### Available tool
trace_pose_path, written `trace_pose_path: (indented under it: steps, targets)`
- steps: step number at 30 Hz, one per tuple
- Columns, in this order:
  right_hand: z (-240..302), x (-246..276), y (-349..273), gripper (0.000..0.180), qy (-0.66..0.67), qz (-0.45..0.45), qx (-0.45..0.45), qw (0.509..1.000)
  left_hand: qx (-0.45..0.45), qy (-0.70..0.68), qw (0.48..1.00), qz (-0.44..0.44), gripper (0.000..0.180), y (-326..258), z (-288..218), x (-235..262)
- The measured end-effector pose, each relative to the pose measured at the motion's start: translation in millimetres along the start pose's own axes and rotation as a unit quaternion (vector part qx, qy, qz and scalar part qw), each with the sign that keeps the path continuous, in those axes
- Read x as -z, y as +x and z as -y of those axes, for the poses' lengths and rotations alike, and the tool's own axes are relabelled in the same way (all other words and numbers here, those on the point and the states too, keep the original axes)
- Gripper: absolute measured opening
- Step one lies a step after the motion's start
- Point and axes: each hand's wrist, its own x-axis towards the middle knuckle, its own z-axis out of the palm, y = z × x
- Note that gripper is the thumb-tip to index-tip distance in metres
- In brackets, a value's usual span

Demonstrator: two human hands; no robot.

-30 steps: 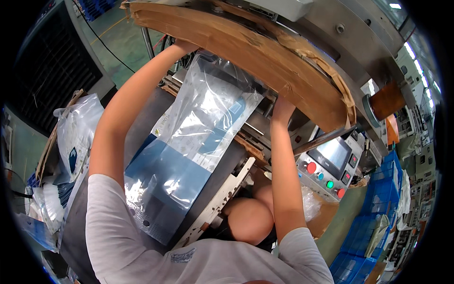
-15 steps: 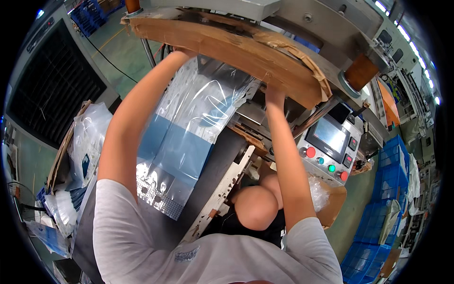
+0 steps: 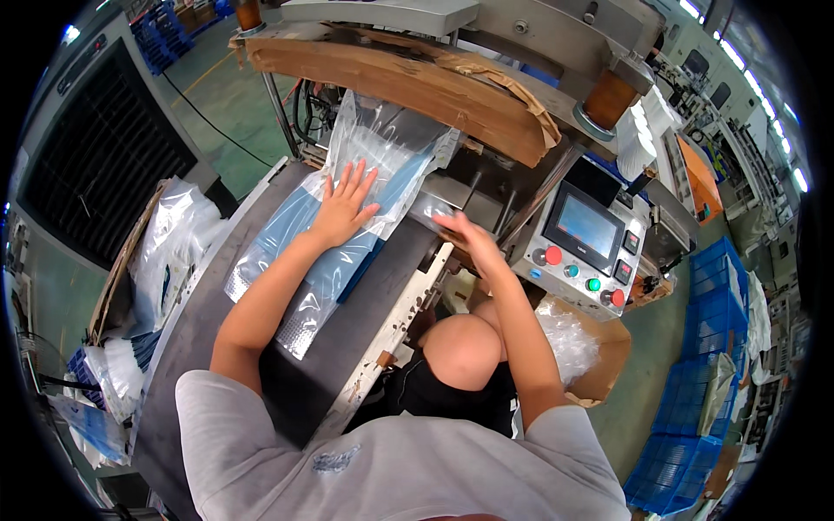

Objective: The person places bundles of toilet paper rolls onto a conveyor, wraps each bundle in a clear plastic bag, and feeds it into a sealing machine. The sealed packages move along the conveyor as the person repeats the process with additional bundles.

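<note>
Clear plastic sheets with blue bands (image 3: 313, 276) lie in a stack on the dark belt (image 3: 261, 217), their far end reaching under the press's cardboard-covered edge (image 3: 391, 76). My left hand (image 3: 346, 208) rests flat on the sheets, fingers spread. Right of the sheets, my right hand (image 3: 465, 236) is just in front of the press opening. Its fingers look closed on a crumpled clear plastic scrap (image 3: 429, 209), though motion blurs them slightly.
A control panel (image 3: 586, 230) with a screen and coloured buttons stands to the right. Below it, a cardboard box (image 3: 608, 360) holds clear plastic scraps. More plastic sheets (image 3: 178, 234) sit at the left, and blue crates (image 3: 682, 425) line the far right.
Both hands have come out from under the press edge toward me. The left hand now lies on the sheets, which have shifted and turned a little. A clear scrap now shows at the right hand.
</note>
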Motion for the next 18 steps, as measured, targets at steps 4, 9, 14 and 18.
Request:
trace_pose_path:
  steps: [4,9,14,18]
  targets:
    - [-66.0,80.7,-101.6,0.058,0.193,-0.027,-0.05,0.979,0.002,0.031,0.999,-0.007,0.063,1.7,-6.4,-2.4]
    - [-212.4,211.0,-225.8,0.046,0.399,-0.204,-0.152,0.881,-0.002,0.027,0.999,-0.023,0.065,5.6,-8.9,-4.6]
    - [-272.3,225.7,-255.9,0.054,0.278,-0.554,-0.306,0.723,-0.03,0.003,0.981,-0.193,0.065,0.3,-8.6,12.8]
    - [-315.2,240.1,-264.1,0.058,0.32,-0.547,-0.267,0.726,-0.028,0.009,0.989,-0.142,0.058,-16.0,-24.4,66.5]
